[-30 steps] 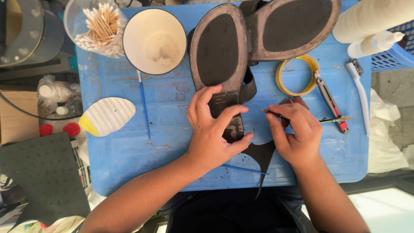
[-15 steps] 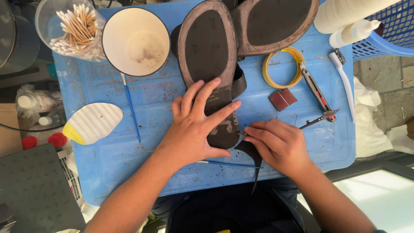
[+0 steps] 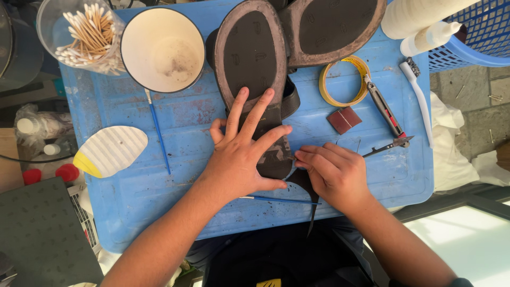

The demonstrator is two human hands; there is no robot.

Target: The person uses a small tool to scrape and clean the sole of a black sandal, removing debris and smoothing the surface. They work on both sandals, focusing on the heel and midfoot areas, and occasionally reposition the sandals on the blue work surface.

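L hand (image 3: 241,154) splayed flat on sandal sole (image 3: 254,69), long axis running away; R hand (image 3: 332,172) fingertips bunched, pinching at heel edge.

- The left hand (image 3: 241,154) covers the heel end of the near shoe sole (image 3: 254,64).
- The right hand (image 3: 332,172) hides whatever its fingertips pinch; that grip cannot be made out.
- The second sole (image 3: 332,26), the white bottle (image 3: 419,13) and the blue basket (image 3: 473,42) are cut off by the frame's edge.
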